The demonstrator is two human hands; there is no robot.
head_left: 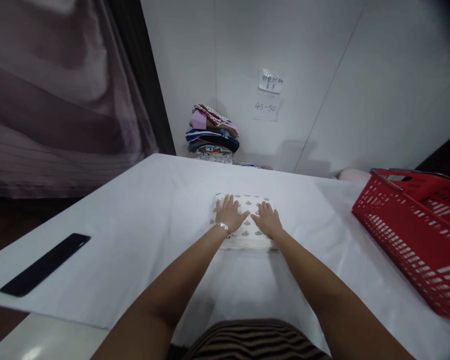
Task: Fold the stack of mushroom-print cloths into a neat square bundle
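Note:
A folded white cloth [246,243] with a small printed pattern lies on the white-covered table in front of me. Its near edge shows several stacked layers. My left hand [230,214], with a bracelet at the wrist, rests flat on the cloth's left part, fingers spread. On the right part lies my right hand [268,220], also flat with the fingers apart. Both palms face down, and the thumbs point towards each other across the middle of the cloth. Neither hand grips anything.
At the right edge stands a red plastic basket [408,240] with a metal handle. A long black flat object [45,265] lies at the table's left. Beyond the far edge, a pile of folded fabrics [213,132] is against the wall, near paper signs [270,82]. A curtain [60,100] hangs left.

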